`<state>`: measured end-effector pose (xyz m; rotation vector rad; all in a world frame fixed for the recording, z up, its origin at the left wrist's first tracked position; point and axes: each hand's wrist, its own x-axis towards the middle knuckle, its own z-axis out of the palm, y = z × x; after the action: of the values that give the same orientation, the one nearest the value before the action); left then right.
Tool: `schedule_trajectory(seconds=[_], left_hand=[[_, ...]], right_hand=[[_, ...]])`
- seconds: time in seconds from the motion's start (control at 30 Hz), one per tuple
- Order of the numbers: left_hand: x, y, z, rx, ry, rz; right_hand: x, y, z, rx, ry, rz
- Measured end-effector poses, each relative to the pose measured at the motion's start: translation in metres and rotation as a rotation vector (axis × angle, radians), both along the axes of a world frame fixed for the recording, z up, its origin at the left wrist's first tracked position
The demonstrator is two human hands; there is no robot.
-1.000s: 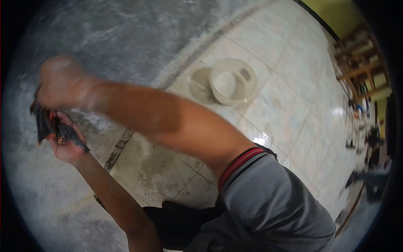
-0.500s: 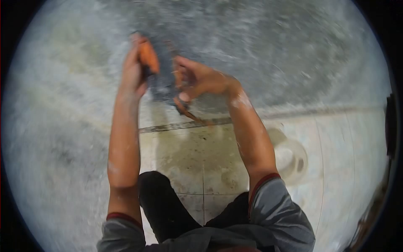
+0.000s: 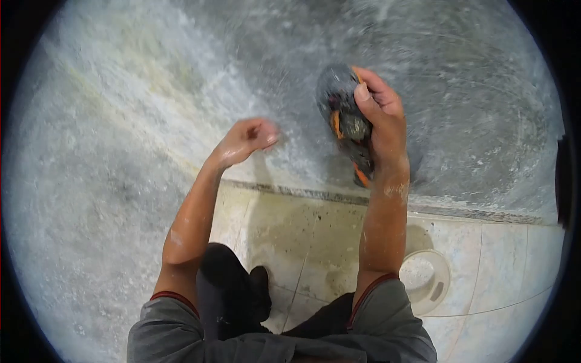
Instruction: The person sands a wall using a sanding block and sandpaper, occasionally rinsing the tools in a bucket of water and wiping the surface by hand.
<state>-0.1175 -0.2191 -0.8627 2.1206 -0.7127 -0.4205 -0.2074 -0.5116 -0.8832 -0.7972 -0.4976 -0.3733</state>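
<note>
Right hand (image 3: 387, 115) alone now grasps crumpled dark grey-and-orange bundle (image 3: 353, 128), thumb (image 3: 367, 100) pressed against it, above rough grey surface (image 3: 478, 103). Left hand (image 3: 247, 140), earlier on bundle too, now released, well apart, loosely curled. Pale bucket (image 3: 446, 269) stands on tiles (image 3: 505, 257).

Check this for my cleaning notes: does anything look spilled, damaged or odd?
Yes: the floor tiles just below centre look speckled and patchily darker, possibly damp or shadowed, unlike the cleaner tiles at right. I can't tell whether the dark-and-orange bundle in the right hand is torn.
</note>
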Motion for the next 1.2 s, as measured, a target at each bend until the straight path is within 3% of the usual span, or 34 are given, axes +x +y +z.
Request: schedule_trajectory(seconds=[0.07,0.13,0.17,0.2,0.23,0.27,0.33,0.37,0.43,0.47,0.5,0.57,0.6,0.67,0.73,0.83,0.97,1.0,1.03,1.1,1.17,1.2], left_hand=[[-0.031,-0.043,0.009,-0.303,0.029,-0.091],[-0.031,-0.054,-0.019,-0.618,0.198,-0.234],[-0.034,-0.065,-0.034,-0.640,0.182,-0.243],[-0.039,-0.077,-0.049,-0.770,0.306,-0.117],[-0.042,-0.081,-0.057,-0.892,0.438,0.002],[-0.040,-0.079,-0.057,-0.906,0.430,-0.034],[-0.034,-0.076,-0.053,-0.891,0.518,-0.066],[-0.035,-0.077,-0.049,-0.900,0.523,-0.116],[-0.037,-0.074,-0.044,-0.526,0.249,-0.233],[-0.031,-0.065,-0.047,-0.547,0.256,-0.264],[-0.023,-0.055,-0.054,-0.614,-0.028,-0.169],[-0.013,-0.030,-0.047,-0.839,-0.093,0.154],[-0.007,-0.014,-0.042,-0.972,0.140,0.375],[0.000,0.018,-0.021,-1.200,0.086,0.476],[0.011,0.044,-0.015,-1.349,0.071,0.548],[0.015,0.068,-0.007,-1.392,0.082,0.608],[0.028,0.092,-0.007,-1.452,0.092,0.611],[0.032,0.096,-0.008,-1.483,0.086,0.645],[0.035,0.098,-0.011,-1.511,0.076,0.678],[0.040,0.097,-0.015,-1.499,0.079,0.735],[0.046,0.091,-0.015,-1.533,0.060,0.823],[0.047,0.089,-0.017,-1.512,0.074,0.817]], right_hand=[[0.010,0.018,-0.010,-0.168,-0.119,-0.026],[0.017,0.038,-0.005,-0.339,-0.277,-0.065],[0.013,0.053,0.000,-0.455,-0.354,-0.213],[0.008,0.062,0.006,-0.569,-0.433,-0.367],[0.002,0.063,0.017,-0.791,-0.345,-0.532],[0.002,0.064,0.018,-0.811,-0.361,-0.559],[0.010,0.060,0.005,-1.147,-0.348,-1.172],[0.009,0.058,0.004,-1.102,-0.316,-1.291],[0.016,0.047,0.002,-1.137,-0.230,-1.487],[0.020,0.044,-0.003,-1.135,-0.129,-1.635],[0.026,0.040,-0.010,-1.168,-0.132,-1.656],[0.037,0.039,-0.032,-1.183,-0.049,-1.691],[0.037,0.046,-0.054,-1.231,-0.027,-1.679],[0.031,0.062,-0.104,-1.740,-0.324,-1.472],[0.031,0.067,-0.165,-1.893,-0.473,-1.244],[0.043,0.081,-0.121,-2.225,-0.176,-1.065],[0.085,0.095,0.044,-1.975,-0.503,-1.517],[0.090,0.106,0.089,-1.775,-0.411,-1.585],[0.109,0.079,0.125,-1.735,-0.449,-1.817],[0.117,0.116,0.193,-1.336,-0.630,-1.942],[0.131,0.109,0.184,-1.151,-0.612,-1.796],[0.136,0.107,0.153,-1.102,-0.664,-2.009]])
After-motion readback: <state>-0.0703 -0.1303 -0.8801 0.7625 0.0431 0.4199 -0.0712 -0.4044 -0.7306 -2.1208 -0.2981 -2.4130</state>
